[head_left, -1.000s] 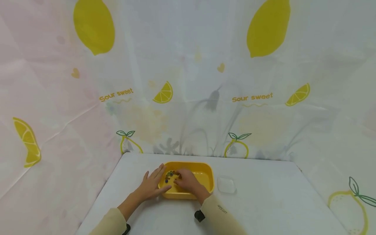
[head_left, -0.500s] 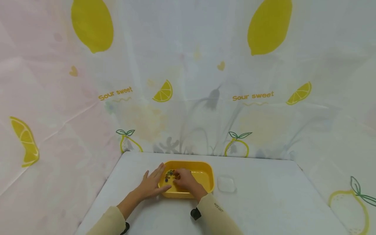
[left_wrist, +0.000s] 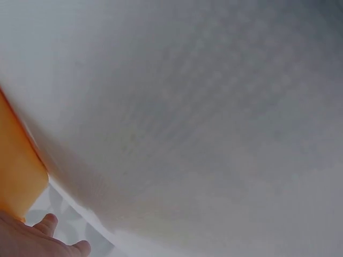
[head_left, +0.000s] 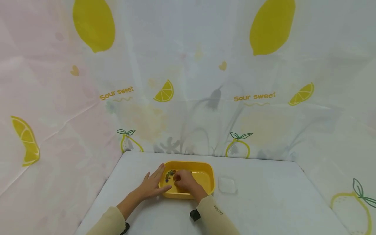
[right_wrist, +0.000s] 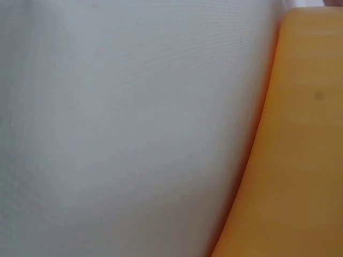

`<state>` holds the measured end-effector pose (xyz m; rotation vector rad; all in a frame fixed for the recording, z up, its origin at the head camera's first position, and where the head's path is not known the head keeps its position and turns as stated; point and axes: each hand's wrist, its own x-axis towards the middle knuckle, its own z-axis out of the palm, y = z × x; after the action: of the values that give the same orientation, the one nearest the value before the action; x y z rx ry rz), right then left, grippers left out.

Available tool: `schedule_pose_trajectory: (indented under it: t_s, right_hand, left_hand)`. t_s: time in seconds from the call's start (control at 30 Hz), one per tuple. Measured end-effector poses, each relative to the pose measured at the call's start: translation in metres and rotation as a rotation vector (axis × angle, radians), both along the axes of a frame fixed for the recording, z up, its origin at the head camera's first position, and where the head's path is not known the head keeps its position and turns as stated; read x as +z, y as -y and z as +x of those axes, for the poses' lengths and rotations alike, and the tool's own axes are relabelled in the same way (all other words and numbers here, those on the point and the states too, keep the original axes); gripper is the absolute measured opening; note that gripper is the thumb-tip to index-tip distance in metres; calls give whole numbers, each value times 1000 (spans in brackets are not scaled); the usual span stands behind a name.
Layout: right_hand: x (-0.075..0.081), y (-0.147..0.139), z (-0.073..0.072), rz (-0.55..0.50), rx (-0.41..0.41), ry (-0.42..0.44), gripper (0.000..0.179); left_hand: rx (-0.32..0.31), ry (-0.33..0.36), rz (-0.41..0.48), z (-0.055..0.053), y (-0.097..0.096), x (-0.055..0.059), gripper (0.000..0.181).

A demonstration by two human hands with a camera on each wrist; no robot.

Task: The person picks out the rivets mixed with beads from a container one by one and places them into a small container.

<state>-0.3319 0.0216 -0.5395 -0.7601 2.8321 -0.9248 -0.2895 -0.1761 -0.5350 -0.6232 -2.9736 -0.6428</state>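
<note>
In the head view a yellow tray [head_left: 202,195] stands on the white table, with several small, round, coloured beads [head_left: 168,178] in an arc at its left end. Whether they are strung is too small to tell. My left hand [head_left: 149,186] lies spread against the tray's left rim, fingers straight. Reaching inside, my right hand [head_left: 186,181] has its fingers curled beside the beads, and it seems to pinch a small brownish bead, mostly hidden by the fingers. In the left wrist view, fingertips [left_wrist: 48,224] of the left hand show below the tray's outer wall [left_wrist: 16,160].
A clear, shallow square container or lid [head_left: 227,185] lies right of the tray. White cloth with printed lemons [head_left: 93,26] hangs behind and at both sides of the table [head_left: 264,195]. The right wrist view shows the tray's outer wall [right_wrist: 300,139] close up.
My right hand has shifted slightly left inside the tray, its fingers working beside the beads. The left hand keeps its place on the rim, and the head view has tilted slightly.
</note>
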Motion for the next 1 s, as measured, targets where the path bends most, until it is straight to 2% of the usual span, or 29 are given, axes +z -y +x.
schedule_pose_trajectory:
  t_s: [0.17,0.4,0.63,1.0]
  right_hand:
    - [-2,-1,4,-12,0,4,10]
    - [-3,-2,10,-57,-10,72,7]
    - [0,-5,9,-107,-19,74,6]
    - [-3,-8,9,-110,-40,69,4]
  left_hand:
    - [-9,-5,22,2,0,-3,91]
    - [-9,28,37,7,2,-8,93]
    - [-12,-14,45,5,-1,-5,92]
    - [-9,53,44,5,-3,-3,92]
